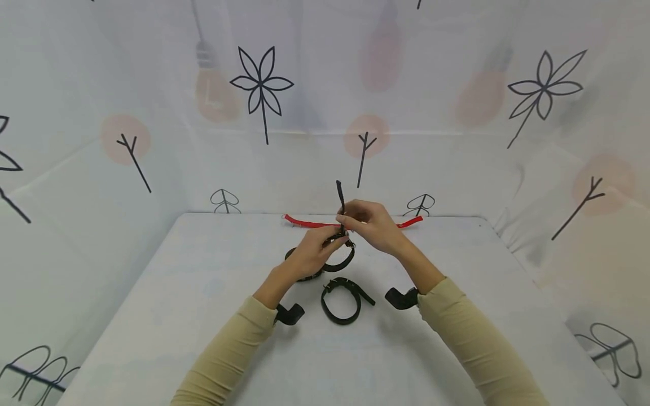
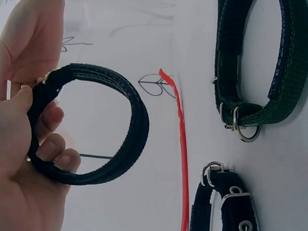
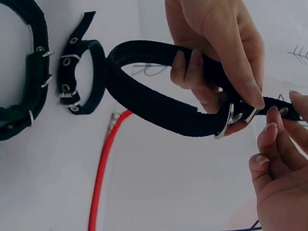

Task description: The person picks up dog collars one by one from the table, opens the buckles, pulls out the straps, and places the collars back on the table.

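A dark dog collar (image 3: 154,113), buckled into a loop, is held up above the table. My left hand (image 1: 308,252) grips it near the buckle, its fingers curled round the band in the left wrist view. My right hand (image 1: 377,226) pinches the strap's free end, which points upward in the head view. A metal D-ring (image 3: 224,122) and eyelets show beside the buckle. Below the hands lies another looped dark collar (image 1: 341,321) with its end sticking out to the right. A further dark collar (image 1: 311,277) is partly hidden by my left hand.
A red strap (image 1: 304,224) lies along the table's back edge, its middle hidden behind the hands. In the left wrist view a green collar (image 2: 228,72) stands near a smaller black one (image 2: 236,207). Patterned cloth walls (image 1: 315,169) enclose the white table (image 1: 203,316).
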### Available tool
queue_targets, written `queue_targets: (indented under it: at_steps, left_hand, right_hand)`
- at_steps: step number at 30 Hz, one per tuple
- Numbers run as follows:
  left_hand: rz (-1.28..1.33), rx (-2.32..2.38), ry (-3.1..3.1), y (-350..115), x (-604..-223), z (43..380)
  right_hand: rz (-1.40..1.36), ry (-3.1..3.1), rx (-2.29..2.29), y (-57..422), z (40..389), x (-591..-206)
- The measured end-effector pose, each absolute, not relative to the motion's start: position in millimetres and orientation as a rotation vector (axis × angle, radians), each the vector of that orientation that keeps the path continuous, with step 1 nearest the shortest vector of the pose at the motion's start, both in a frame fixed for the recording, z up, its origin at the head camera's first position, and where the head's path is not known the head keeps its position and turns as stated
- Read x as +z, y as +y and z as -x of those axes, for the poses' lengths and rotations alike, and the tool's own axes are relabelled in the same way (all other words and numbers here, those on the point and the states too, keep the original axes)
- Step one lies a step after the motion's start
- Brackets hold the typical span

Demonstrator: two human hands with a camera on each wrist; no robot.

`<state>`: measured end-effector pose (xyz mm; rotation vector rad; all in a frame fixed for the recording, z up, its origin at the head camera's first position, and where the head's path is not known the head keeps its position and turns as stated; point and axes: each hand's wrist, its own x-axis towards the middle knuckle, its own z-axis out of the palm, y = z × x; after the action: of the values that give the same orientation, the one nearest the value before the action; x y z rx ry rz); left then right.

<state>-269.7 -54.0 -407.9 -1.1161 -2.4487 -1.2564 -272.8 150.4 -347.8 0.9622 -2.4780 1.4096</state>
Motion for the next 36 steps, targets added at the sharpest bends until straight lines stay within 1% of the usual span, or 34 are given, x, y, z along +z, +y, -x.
queue_targets:
  at_steps: [7,11,14,18,22,36]
  left_hand:
    - [0.972,-1.488,-2.331,-61,-409,272]
    - [0.852,-1.615,-2.265,-65,-390,256]
    - [0.791,-1.696,-2.226,-66,-378,248]
    - [0.767,-1.769,-2.185,-64,-391,262]
    - [0.787,-1.822,-2.165,-64,-403,272]
    - [0.796,-2.131,-2.115,-71,-408,270]
  right_hand:
    - [-0.902,-2.507,1.365,157,270,-348]
    - [-0.887,-2.567,1.362,164,269,-351]
    - [-0.924,-2.627,1.353,166,270,-356]
    - [-0.984,-2.647,1.338,163,272,-360]
    - [-0.987,-2.640,1.333,161,273,-363]
    - [-1.018,-2.571,1.401,163,276,-358]
